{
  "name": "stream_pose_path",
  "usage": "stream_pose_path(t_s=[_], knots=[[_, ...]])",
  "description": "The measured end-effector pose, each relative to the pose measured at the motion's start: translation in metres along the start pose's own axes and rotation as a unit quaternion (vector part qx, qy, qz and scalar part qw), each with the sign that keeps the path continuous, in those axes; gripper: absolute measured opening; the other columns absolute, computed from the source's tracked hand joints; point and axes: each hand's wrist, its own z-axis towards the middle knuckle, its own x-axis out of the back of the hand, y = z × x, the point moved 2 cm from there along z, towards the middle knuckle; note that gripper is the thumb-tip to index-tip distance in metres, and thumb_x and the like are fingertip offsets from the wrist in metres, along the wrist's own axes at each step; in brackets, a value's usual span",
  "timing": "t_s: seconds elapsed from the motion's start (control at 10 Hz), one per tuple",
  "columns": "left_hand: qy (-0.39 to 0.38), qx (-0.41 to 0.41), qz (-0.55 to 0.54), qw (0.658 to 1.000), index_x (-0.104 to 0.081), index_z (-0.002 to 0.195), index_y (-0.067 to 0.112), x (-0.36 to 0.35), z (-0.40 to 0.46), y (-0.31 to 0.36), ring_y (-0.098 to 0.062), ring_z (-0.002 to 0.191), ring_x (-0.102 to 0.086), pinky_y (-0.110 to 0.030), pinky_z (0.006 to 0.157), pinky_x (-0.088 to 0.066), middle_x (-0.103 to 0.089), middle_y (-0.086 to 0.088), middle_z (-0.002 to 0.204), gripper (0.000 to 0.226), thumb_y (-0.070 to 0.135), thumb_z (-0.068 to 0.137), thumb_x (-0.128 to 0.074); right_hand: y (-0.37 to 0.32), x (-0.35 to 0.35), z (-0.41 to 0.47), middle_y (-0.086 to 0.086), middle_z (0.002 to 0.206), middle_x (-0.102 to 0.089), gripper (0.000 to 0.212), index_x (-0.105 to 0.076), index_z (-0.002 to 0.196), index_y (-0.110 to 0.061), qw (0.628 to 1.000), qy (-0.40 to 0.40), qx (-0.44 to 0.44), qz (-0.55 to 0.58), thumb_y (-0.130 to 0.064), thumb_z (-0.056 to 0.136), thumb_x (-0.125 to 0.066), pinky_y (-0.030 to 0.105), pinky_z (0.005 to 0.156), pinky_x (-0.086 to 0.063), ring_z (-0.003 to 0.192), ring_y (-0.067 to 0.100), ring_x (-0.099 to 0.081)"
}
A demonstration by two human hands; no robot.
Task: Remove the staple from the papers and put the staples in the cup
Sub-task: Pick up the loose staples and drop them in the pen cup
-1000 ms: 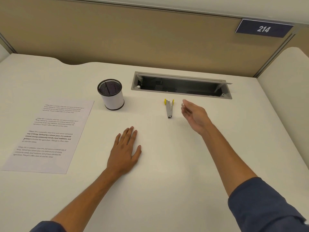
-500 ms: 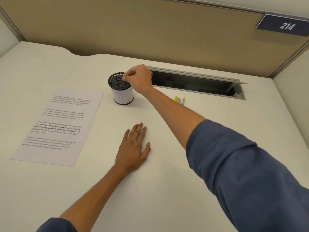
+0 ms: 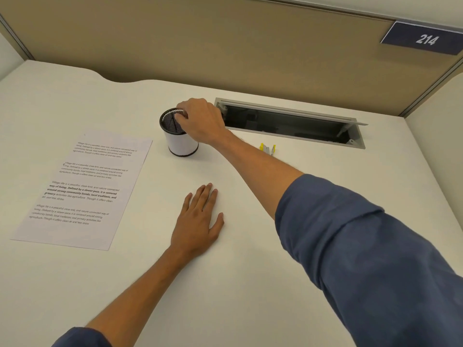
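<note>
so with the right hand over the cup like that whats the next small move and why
Probably part the fingertips and let go: the right hand is curled over the mouth of the cup, fingertips dipping inside the rim, so a staple, too small to see here, would drop in. The left hand rests flat.

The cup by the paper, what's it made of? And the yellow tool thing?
The cup looks like black metal mesh, judging by the fine holes inside, with a smooth white wrap outside, perhaps paper or plastic. The staple remover seems grey metal with glossy yellow grips, probably plastic; it is mostly hidden.
</note>
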Motion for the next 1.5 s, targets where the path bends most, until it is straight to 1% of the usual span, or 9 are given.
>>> stream_pose_path(t_s=[0.2,0.3,0.4,0.6,0.7,1.0,1.2,1.4,1.5], knots=[[0.003,-0.003,-0.001,1.0,-0.024,0.154,0.014,0.001,0.0,0.001,-0.017,0.15,-0.012,-0.036,0.122,-0.005,-0.016,-0.002,0.162,0.068,0.049,0.096,-0.022,0.006,0.005,-0.036,-0.004,0.096,-0.067,0.013,-0.07,0.094,-0.017,0.983,0.102,-0.036,0.15,-0.017,0.086,-0.06,0.033,0.071,-0.05,0.085,0.015,-0.062],[0.004,-0.003,-0.005,1.0,-0.025,0.153,0.014,0.002,0.0,0.0,-0.017,0.15,-0.013,-0.036,0.122,-0.005,-0.017,-0.002,0.162,0.068,0.05,0.096,-0.022,0.022,0.006,-0.087,-0.008,0.095,-0.067,0.018,-0.066,0.101,-0.019,0.941,0.159,-0.094,0.284,-0.018,0.083,-0.068,0.034,0.075,-0.055,0.083,0.006,-0.06],[0.005,-0.003,-0.002,1.0,-0.025,0.154,0.015,0.002,-0.001,0.0,-0.016,0.15,-0.012,-0.035,0.122,-0.003,-0.017,-0.001,0.162,0.068,0.05,0.096,-0.022,0.044,0.007,-0.128,-0.008,0.101,-0.067,0.024,-0.065,0.107,-0.02,0.934,0.156,-0.14,0.289,-0.027,0.085,-0.068,0.033,0.08,-0.054,0.087,0.004,-0.061],[0.007,-0.003,-0.004,1.0,-0.027,0.153,0.014,0.003,-0.001,0.001,-0.017,0.149,-0.015,-0.037,0.122,-0.007,-0.02,-0.002,0.161,0.068,0.05,0.095,-0.023,0.135,0.017,-0.228,0.0,0.135,-0.053,0.049,-0.053,0.131,-0.016,0.949,0.08,-0.291,0.086,-0.046,0.092,-0.055,0.036,0.103,-0.036,0.125,0.018,-0.047],[0.007,-0.004,-0.002,1.0,-0.028,0.153,0.014,0.003,-0.001,0.001,-0.017,0.149,-0.015,-0.036,0.122,-0.007,-0.02,-0.002,0.161,0.069,0.05,0.095,-0.022,0.169,0.016,-0.269,0.006,0.155,-0.026,0.077,-0.032,0.147,-0.013,0.934,-0.016,-0.352,-0.053,-0.066,0.091,-0.035,0.043,0.113,-0.02,0.144,0.021,-0.02],[0.007,-0.006,-0.003,1.0,-0.028,0.153,0.013,0.004,-0.001,0.003,-0.017,0.149,-0.014,-0.036,0.122,-0.006,-0.02,-0.002,0.161,0.069,0.05,0.095,-0.023,0.177,0.002,-0.275,-0.003,0.162,0.004,0.086,-0.014,0.152,-0.028,0.941,-0.079,-0.324,-0.056,-0.079,0.084,-0.014,0.052,0.118,-0.001,0.148,0.017,0.007],[0.01,-0.007,-0.001,1.0,-0.031,0.151,0.012,0.003,-0.001,0.002,-0.019,0.148,-0.018,-0.039,0.121,-0.011,-0.023,-0.004,0.16,0.068,0.049,0.095,-0.025,0.182,-0.003,-0.268,-0.004,0.161,-0.002,0.075,-0.017,0.151,-0.03,0.948,-0.085,-0.304,-0.043,-0.072,0.089,-0.02,0.05,0.118,-0.001,0.148,0.016,0.003],[0.01,-0.007,0.001,1.0,-0.03,0.152,0.012,0.003,0.0,0.002,-0.018,0.149,-0.018,-0.04,0.121,-0.011,-0.023,-0.003,0.161,0.067,0.049,0.095,-0.025,0.21,0.009,-0.258,0.001,0.138,-0.05,0.043,-0.053,0.135,-0.02,0.958,0.041,-0.276,0.069,-0.039,0.095,-0.051,0.037,0.106,-0.033,0.129,0.021,-0.043],[0.008,-0.007,0.002,1.0,-0.029,0.152,0.012,0.002,-0.001,0.001,-0.018,0.149,-0.016,-0.039,0.122,-0.01,-0.022,-0.003,0.161,0.068,0.049,0.095,-0.025,0.225,0.018,-0.246,-0.002,0.112,-0.063,0.029,-0.066,0.117,-0.017,0.953,0.048,-0.263,0.14,-0.028,0.091,-0.062,0.027,0.087,-0.044,0.105,0.016,-0.06]])
